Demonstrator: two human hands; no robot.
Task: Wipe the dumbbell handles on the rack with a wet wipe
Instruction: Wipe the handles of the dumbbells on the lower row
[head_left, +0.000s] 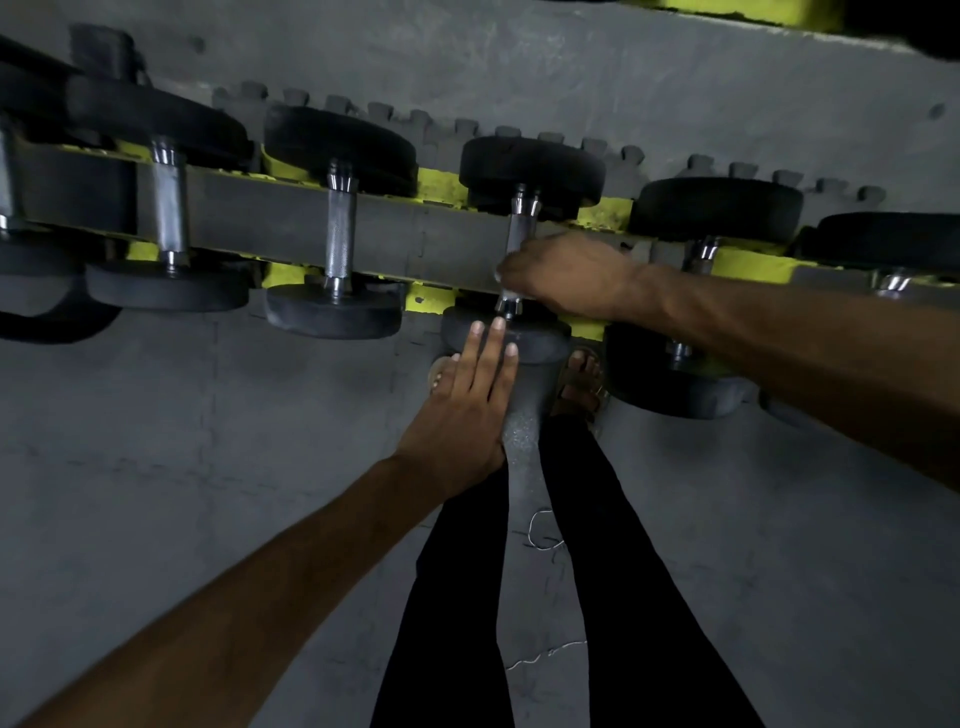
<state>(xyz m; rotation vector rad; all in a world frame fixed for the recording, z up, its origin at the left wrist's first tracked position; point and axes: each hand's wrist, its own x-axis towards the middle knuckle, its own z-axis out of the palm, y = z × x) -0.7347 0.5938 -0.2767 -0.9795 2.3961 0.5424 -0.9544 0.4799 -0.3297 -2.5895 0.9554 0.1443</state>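
Observation:
A row of black dumbbells lies across a dark rack rail with yellow-green brackets. My right hand is curled round the steel handle of the middle dumbbell, covering its lower half. A sliver of white at its fingers may be the wet wipe; I cannot tell for sure. My left hand is flat with straight fingers, its fingertips on the near weight head of that same dumbbell. Two bare knurled handles show to the left.
More dumbbells sit to the right, partly behind my right forearm. My legs in black trousers and sandalled feet stand right below the rack on grey floor mats. A raised ledge with a jigsaw-edged mat runs behind the rack.

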